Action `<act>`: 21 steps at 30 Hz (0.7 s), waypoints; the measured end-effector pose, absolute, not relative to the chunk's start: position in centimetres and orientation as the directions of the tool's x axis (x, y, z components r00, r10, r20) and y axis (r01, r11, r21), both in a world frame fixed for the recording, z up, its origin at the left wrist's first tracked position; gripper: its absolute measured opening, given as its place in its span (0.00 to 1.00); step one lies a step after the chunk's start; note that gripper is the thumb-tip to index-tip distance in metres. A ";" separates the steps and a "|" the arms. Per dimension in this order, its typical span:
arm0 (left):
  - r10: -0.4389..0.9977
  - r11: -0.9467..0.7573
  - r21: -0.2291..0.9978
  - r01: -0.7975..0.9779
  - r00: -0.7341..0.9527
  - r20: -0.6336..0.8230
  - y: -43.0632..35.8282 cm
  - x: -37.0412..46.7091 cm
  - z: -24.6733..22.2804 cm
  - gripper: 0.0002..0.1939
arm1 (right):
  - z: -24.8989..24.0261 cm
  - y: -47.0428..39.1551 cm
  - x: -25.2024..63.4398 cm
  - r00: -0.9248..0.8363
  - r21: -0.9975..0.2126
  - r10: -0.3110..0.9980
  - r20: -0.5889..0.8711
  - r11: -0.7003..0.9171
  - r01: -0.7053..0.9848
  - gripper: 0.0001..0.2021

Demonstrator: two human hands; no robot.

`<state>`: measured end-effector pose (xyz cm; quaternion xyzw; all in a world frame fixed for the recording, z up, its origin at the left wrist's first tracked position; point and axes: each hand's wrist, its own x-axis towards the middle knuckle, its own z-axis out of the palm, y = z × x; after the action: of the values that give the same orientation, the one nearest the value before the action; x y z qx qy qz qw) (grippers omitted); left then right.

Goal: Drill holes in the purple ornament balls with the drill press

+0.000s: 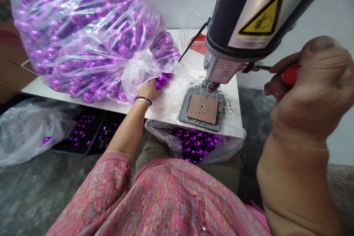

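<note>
My right hand (315,88) is closed around the red-knobbed feed lever (290,75) of a small bench drill press (249,18). Below its chuck and bit (212,87), a brown square block (202,108) with a small hole lies on the grey metal base (184,108); no ball sits on it. At the mouth of a big clear plastic bag (91,40) full of shiny purple balls is my left hand (148,91). It touches the loose purple balls (162,80) there, but its fingers are mostly hidden, so I cannot tell whether it grips any.
Dark shavings (228,107) are scattered around the base on the white table (171,99). An open plastic bag of purple pieces (195,143) hangs at the table's front edge over my lap. Another clear bag (33,129) and black trays (83,136) with purple bits lie lower left. A black cable (193,40) runs behind.
</note>
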<state>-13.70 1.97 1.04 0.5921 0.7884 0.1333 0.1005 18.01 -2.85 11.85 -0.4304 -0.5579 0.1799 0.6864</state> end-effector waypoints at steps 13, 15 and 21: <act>0.925 0.340 0.887 -0.313 0.280 -0.256 -3.0 -7.2 -2.1 0.30 | 11.6 -3.4 17.9 0.284 -0.794 0.741 0.608 0.555 0.248 0.24; 0.920 0.352 0.886 -0.302 0.287 -0.267 -3.3 -6.3 -2.4 0.32 | 11.6 -3.3 17.8 0.281 -0.785 0.733 0.620 0.581 0.216 0.24; 0.986 0.092 0.996 0.017 0.137 -0.094 -4.2 -4.8 -2.2 0.39 | 11.6 -3.4 17.6 0.297 -0.793 0.735 0.609 0.569 0.217 0.24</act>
<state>-4.78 -4.24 -2.22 0.5120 0.4898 0.4378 0.5534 17.61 -3.37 11.57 -0.4239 -0.5619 0.1892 0.6847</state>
